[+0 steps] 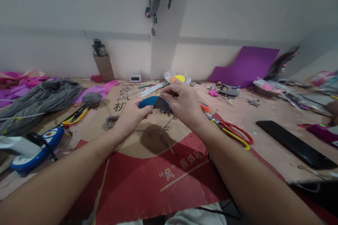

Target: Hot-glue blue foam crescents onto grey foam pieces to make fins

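Above the middle of the table both my hands hold a small curved craft piece (155, 102), blue on its left part and grey on its right. My left hand (131, 115) pinches the blue end between thumb and fingers. My right hand (182, 103) is closed over the grey end from above. A thin grey thread (168, 137) dangles from the piece down to the cardboard (148, 179), which is brown with a red printed area.
Grey yarn bundle (34, 100) and small yarn ball (92, 98) lie left, with a yellow cutter (75, 116) and a blue glue gun stand (39, 147). Red and yellow scissors (232, 133) and a black tablet (295, 144) lie right. Purple sheet (245, 65) leans on the wall.
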{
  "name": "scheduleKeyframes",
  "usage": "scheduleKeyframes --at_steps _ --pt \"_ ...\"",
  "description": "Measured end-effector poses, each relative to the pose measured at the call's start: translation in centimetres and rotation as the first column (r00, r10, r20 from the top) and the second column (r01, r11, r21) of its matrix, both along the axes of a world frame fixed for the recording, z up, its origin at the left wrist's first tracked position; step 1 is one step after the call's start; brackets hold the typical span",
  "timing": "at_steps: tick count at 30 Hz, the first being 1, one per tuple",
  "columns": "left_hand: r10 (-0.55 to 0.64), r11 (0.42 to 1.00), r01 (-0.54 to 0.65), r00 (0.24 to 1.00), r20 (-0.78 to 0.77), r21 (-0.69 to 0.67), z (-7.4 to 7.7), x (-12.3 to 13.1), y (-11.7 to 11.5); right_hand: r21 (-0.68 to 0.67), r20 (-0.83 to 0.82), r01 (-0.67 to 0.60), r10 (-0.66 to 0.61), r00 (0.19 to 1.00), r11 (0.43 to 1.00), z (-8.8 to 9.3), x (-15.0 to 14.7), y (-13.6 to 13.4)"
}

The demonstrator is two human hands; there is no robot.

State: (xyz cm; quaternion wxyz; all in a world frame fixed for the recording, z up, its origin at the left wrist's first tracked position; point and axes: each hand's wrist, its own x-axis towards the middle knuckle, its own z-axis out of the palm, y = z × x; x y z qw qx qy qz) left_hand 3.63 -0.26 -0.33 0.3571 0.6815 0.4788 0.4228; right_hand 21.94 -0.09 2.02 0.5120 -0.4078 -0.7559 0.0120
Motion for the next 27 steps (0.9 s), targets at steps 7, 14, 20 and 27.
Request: scheduleKeyframes --at_steps 7,14,20,27 --pt "-0.009 0.999 0.01 1.0 0.03 -0.036 -0.15 -0.07 0.15 -0.072 -0.037 -0.011 0.009 0.999 0.997 -0.1 0.17 0.2" --pt "-0.053 0.996 0.057 0.997 0.055 -0.07 0.15 -0.1 -0.07 -0.327 -0.181 -0.129 0.071 0.981 0.936 0.4 0.11 0.18" --pt "-0.081 0.992 0.089 0.993 0.089 -0.087 0.13 -0.02 -0.14 -0.418 -0.295 -0.238 0.116 0.948 0.877 0.62 0.07 0.26" --pt "-0.083 0.988 0.1 0.985 0.149 -0.117 0.27 0.04 -0.26 -0.465 -0.38 -0.322 0.142 0.914 0.825 0.71 0.24 0.13"
